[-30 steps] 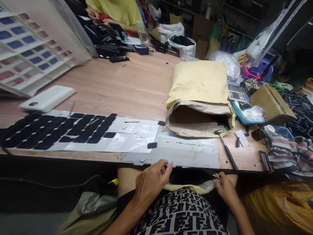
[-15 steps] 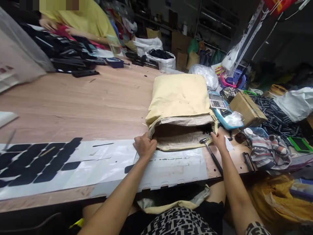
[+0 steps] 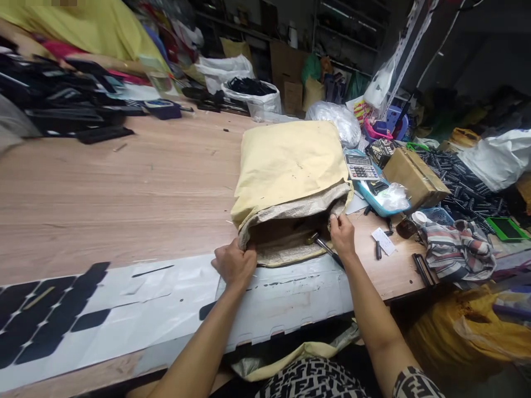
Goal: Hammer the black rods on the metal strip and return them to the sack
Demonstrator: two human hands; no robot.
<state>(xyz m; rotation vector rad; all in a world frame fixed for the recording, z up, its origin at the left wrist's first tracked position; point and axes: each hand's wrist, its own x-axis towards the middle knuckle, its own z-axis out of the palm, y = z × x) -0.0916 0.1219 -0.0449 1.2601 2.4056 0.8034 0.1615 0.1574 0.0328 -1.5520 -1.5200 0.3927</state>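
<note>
A pale yellow sack [image 3: 290,160] lies on the table with its rolled-back mouth facing me, showing a dark inside. My left hand [image 3: 235,262] is closed around the left corner of the sack's rim. On the opposite corner, my right hand [image 3: 342,234] pinches the rim. A hammer [image 3: 326,249] rests at the mouth, its head just over the lower lip and its handle running under my right wrist. What lies deep in the sack is too dark to make out.
Black rounded pieces [image 3: 50,309] lie on a white sheet at left. To the right are a calculator [image 3: 362,167], a cardboard box [image 3: 416,178], a striped cloth [image 3: 460,251] and a heap of black parts [image 3: 460,179]. Across the table, a person in yellow [image 3: 95,33] sits behind black items.
The sack's right corner has come inward with my right hand, so its mouth is narrower and tilted. The hammer head now sits inside the opening's edge. The camera view has shifted right.
</note>
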